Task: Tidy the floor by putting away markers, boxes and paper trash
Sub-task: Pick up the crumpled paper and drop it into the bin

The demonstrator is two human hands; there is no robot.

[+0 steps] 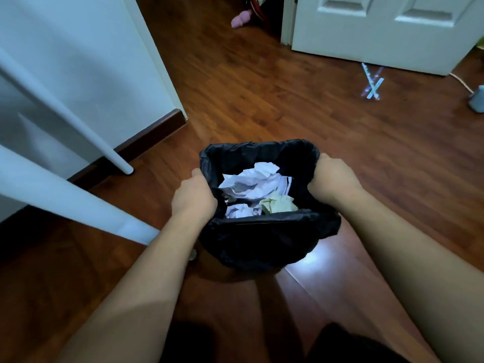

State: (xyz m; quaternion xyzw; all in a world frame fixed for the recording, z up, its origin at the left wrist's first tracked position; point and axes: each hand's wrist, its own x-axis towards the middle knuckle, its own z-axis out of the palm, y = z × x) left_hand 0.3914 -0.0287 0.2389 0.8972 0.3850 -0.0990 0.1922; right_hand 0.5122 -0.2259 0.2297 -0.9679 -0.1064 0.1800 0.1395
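A small bin lined with a black trash bag (264, 237) is in the middle of the view, above the wooden floor. Crumpled white paper (252, 183) and a pale yellow-green wad (279, 204) lie inside it. My left hand (193, 197) grips the bag's left rim and my right hand (332, 178) grips the right rim. Two or three crossed markers (372, 82), light blue and purple, lie on the floor at the far right near the door.
White table legs (115, 155) slant down at the left beside a white wall with dark skirting. A white door (379, 32) stands at the back right. A pink soft object (241, 19) lies far back. A grey item with a cord (476, 99) sits at the right edge.
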